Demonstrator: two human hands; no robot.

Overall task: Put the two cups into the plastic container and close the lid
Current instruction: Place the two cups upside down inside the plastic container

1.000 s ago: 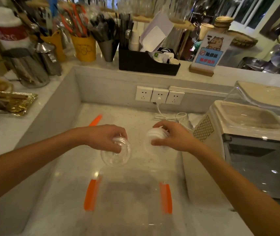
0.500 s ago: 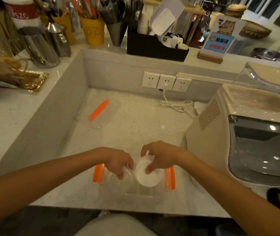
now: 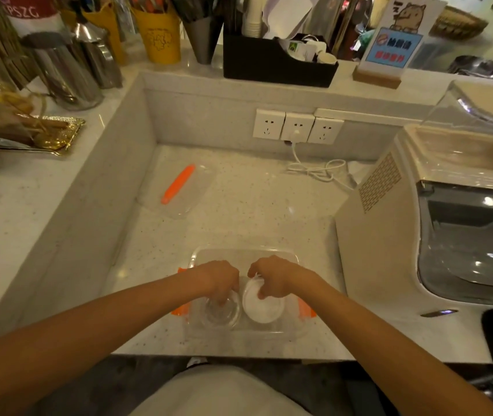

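- Lower centre of frame: the left hand (image 3: pixel 219 280) grips the clear cup (image 3: pixel 220 313), and the right hand (image 3: pixel 272 277) grips the white cup (image 3: pixel 263 304); both sit inside the plastic container (image 3: pixel 243 256).
- Left to do: release the 2 cups, then fetch the lid (image 3: pixel 179 187) lying left of centre and close it.

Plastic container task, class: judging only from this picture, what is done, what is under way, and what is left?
Done: nothing fully. Under way: the left hand lowers the clear cup and the right hand the white cup into the plastic container. Left: letting go, then fitting the lid, which lies apart on the counter.
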